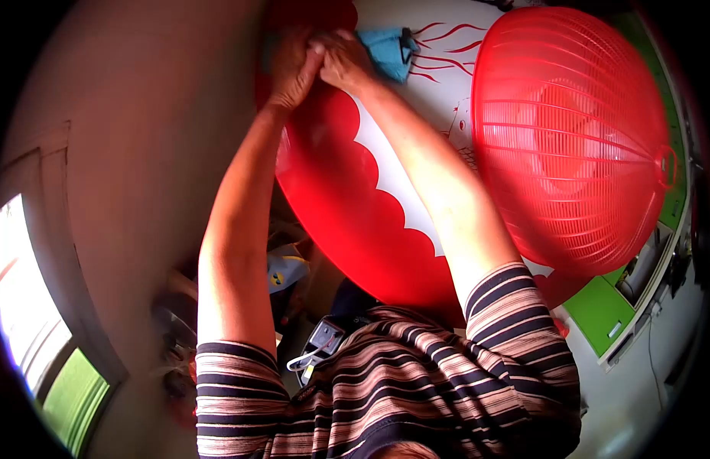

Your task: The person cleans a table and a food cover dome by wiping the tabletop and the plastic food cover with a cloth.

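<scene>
A: Starting at the left, what do you see?

B: A bright window [30,283] at the edge of the frame, then a plain wall [148,161]. Near the upper middle, the left hand [294,74] meets the right hand [344,61] over the table [347,199].

A: Why so close together?

B: Both seem to share one spot on the blue cloth [387,52], perhaps to work it as a pair. It shows mostly right of the right hand, bunched, with a dark edge.

A: Are the fingers closed on it?

B: I can't tell for either hand. Blur and shadow hide most of the left fingers; the right ones look bent, but their tips are lost beside the left hand.

A: And the arms stretched so straight?

B: Probably because the cloth lies towards the table's far side, away from the striped shirt [416,375].

A: What's further right?

B: A red mesh dome [599,145], its handle [667,167] facing right. It sits just beside the right forearm, seemingly leaving the arms room. Past it, lower right, is a green panel [599,312].
</scene>
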Tool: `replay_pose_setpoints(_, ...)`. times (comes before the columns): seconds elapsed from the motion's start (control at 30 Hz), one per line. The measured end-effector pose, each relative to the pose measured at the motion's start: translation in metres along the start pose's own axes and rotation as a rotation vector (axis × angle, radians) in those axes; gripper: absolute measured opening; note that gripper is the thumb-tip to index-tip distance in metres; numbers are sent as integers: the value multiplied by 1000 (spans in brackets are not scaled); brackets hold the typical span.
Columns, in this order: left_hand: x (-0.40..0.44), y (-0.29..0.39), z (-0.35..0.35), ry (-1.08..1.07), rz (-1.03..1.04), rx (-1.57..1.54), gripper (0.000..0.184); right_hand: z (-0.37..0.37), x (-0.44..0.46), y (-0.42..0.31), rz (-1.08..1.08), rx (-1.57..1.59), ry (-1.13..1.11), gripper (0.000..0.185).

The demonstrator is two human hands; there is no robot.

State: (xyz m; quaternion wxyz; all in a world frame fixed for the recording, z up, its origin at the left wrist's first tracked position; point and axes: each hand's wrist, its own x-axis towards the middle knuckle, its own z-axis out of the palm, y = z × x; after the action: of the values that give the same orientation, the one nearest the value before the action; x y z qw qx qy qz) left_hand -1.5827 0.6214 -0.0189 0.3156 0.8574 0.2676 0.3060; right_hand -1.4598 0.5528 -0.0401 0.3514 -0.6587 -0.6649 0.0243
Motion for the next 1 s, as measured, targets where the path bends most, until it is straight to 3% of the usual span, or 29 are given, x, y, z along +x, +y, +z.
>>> replay_pose_setpoints(0.13, -76, 38, 1, -89, -16, 110, 68, -11, -69, -27, -114, -59, -10, 23)
replay_pose_setpoints(0.2, -121, 63, -3, -159, -44, 98, 71, -44, -104, -61, -74, -4, -187, 24)
replay_pose_setpoints(0.27, -164, 95, -9, -215, -58, 120, 70, -56, -147, -87, -114, 34, -106, 24)
replay_pose_setpoints(0.47, -295, 179, -5, -396, -97, 106, 77, -100, -282, -161, -78, 67, -175, 7)
replay_pose_setpoints(0.6, -355, 223, -10, -577, -4, 22, 81, -137, -358, -206, -23, -17, -234, 18)
replay_pose_setpoints(0.8, -374, 233, -14, -791, 125, -60, 82, -152, -412, -230, 102, -1, -298, 28)
replay_pose_setpoints(1.0, -312, 198, -11, -645, 142, -31, 77, -132, -347, -195, 103, -14, -283, 22)
